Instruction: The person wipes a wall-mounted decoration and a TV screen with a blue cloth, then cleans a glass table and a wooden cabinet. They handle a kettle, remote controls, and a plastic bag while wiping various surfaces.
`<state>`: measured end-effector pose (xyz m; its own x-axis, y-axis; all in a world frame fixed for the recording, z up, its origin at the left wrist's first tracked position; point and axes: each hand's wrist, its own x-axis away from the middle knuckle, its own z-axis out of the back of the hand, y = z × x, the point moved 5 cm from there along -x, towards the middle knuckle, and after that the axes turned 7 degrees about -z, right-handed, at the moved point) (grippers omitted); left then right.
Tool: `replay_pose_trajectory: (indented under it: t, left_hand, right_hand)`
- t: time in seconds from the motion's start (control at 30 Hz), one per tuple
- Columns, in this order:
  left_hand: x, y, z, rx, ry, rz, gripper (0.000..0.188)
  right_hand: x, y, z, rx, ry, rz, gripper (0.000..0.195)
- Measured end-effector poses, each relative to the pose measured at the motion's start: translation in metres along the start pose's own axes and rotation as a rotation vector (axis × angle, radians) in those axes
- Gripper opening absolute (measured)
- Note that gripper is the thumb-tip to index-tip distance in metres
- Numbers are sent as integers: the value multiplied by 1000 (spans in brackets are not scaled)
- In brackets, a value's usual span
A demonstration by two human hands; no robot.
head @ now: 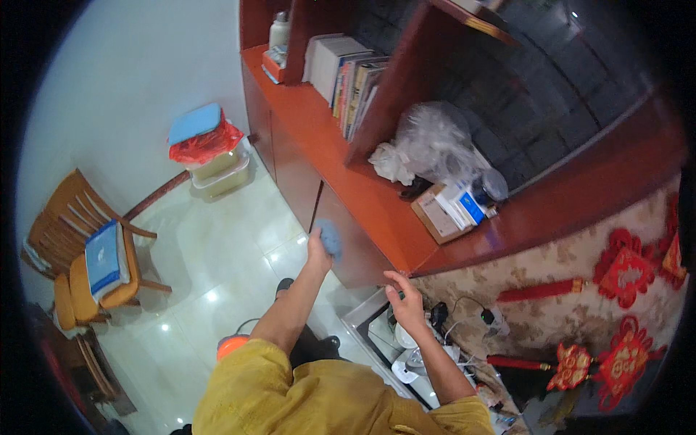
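My left hand [318,253] holds a blue cloth [330,239], slightly blurred, before the door of a reddish-brown wooden cabinet [353,234]. Whether the cloth touches the door I cannot tell. With fingers spread and nothing seen in them, my right hand [406,304] is by the front corner of the cabinet's top [405,266], above a glass-topped table [375,326]. Under that hand and forearm, white appliances and cables on the table are partly hidden.
Books [353,81], a plastic bag [435,136] and small boxes [451,209] stand on the cabinet. Plastic tubs [220,174] sit on the floor by the wall, and a wooden chair [109,255] is at left. Red ornaments [628,274] hang at right. An orange object [232,346] is beside me.
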<state>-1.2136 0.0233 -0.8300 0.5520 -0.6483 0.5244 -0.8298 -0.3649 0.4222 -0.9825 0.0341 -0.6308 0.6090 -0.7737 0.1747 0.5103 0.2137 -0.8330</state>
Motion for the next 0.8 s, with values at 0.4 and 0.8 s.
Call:
replay_pose_trajectory:
  t: [0.4, 0.8]
  left_hand:
    - [-123, -56, -17, 63, 169, 144, 54]
    - [-24, 102, -73, -619, 22, -654, 33]
  right_hand:
    - [-122, -1, -54, 82, 60, 76, 20]
    - [-198, -19, -85, -101, 228, 43, 18]
